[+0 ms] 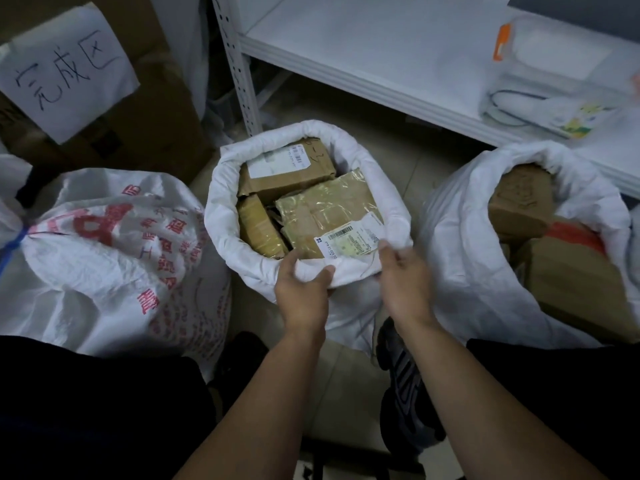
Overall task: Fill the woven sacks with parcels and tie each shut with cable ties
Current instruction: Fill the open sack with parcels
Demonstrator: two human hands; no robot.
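A white woven sack (221,216) with a rolled-down rim stands open in the middle of the floor, filled with several brown cardboard parcels (322,209). My left hand (301,289) grips the sack's near rim, thumb over the fold. Just to the right, my right hand (403,271) pinches the same rim beside a parcel's shipping label. At the left lies a printed sack (110,258) tied shut with a blue tie (14,244). Another open white sack (467,254) with parcels stands at the right.
A white metal shelf (363,53) runs across the back right, holding a plastic bag and papers. Cardboard boxes with a handwritten paper sign (65,74) stand at the back left. My dark trousers and a dark shoe (405,386) fill the foreground.
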